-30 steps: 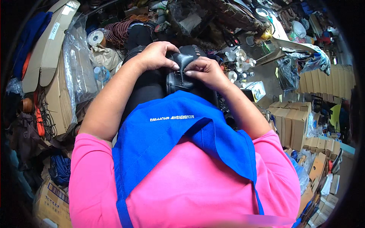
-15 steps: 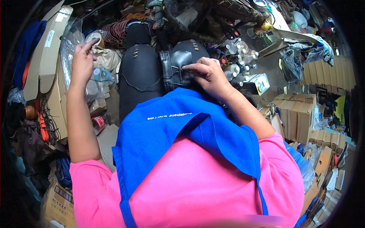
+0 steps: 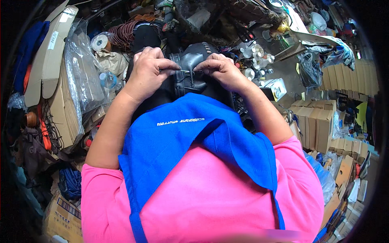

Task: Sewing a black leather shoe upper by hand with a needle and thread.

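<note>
On lap, over the right thigh: glossy black leather piece with a raised, folded edge [image 3: 189,60], set between both hands. Across its near part: thin, pale, needle-like strand [image 3: 184,71], roughly crosswise; cannot tell if metal or thread.

At the strand's left end: bare left hand [image 3: 149,73], thumb and forefinger pinched on it, other fingers loosely curled. Opposite, just by the raised fold: bare right hand [image 3: 225,73], thumb and forefinger brought together, remaining fingers bent; too small to tell what sits between the tips.

Under the leather: black trousers with pale stitch marks at the knee [image 3: 205,47]. Nearer the body: bright blue cloth apron [image 3: 162,137], over a pink short-sleeved shirt [image 3: 231,198].

Further out, left: coil of reddish-brown cord [image 3: 122,34], round white spool [image 3: 99,42], crumpled beige sheet [image 3: 111,61], clear bottle with blue cap [image 3: 107,80], clear plastic wrapping [image 3: 86,79], tall tan cardboard panel [image 3: 48,62].

Further out, right: cluster of small white-topped bottles [image 3: 257,54], pale rectangular can [image 3: 278,88] near them, row of brown cardboard boxes [image 3: 314,123] beyond.
</note>
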`<state>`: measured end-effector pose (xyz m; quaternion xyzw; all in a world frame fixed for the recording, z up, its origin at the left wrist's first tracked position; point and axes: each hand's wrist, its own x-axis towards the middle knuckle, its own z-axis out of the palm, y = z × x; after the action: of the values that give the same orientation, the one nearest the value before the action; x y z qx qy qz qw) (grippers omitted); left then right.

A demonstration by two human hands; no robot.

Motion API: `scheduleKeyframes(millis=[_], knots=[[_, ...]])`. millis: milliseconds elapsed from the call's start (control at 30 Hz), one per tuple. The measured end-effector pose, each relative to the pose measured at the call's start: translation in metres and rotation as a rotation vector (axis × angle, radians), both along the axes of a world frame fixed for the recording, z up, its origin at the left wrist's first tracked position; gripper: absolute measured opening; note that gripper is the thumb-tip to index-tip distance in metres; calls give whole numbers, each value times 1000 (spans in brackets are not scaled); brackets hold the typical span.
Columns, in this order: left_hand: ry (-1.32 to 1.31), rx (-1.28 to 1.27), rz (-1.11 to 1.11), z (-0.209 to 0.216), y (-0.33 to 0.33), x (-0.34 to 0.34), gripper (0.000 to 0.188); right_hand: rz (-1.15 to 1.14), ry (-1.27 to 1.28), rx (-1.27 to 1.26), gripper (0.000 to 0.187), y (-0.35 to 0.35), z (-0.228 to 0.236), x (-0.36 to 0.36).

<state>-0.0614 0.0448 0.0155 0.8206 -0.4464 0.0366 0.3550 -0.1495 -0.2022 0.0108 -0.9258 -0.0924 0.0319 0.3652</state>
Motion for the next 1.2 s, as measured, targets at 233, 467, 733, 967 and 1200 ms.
scheduleKeyframes(millis=[233, 467, 733, 967, 1200], knots=[[-37, 30, -9, -1, -4, -1, 21, 5, 0, 12, 27, -2, -2, 2], [-46, 65, 3, 0, -5, -1, 19, 1, -5, 7, 24, -4, -4, 2], [23, 4, -75, -15, -7, 5, 19, 15, 66, 51, 23, -5, -5, 4], [571, 6, -180, -28, -22, 25, 21, 50, 92, 126, 27, -8, -16, 13], [204, 88, -204, -17, -8, 21, 27, -29, -64, 21, 29, 0, 0, -2]])
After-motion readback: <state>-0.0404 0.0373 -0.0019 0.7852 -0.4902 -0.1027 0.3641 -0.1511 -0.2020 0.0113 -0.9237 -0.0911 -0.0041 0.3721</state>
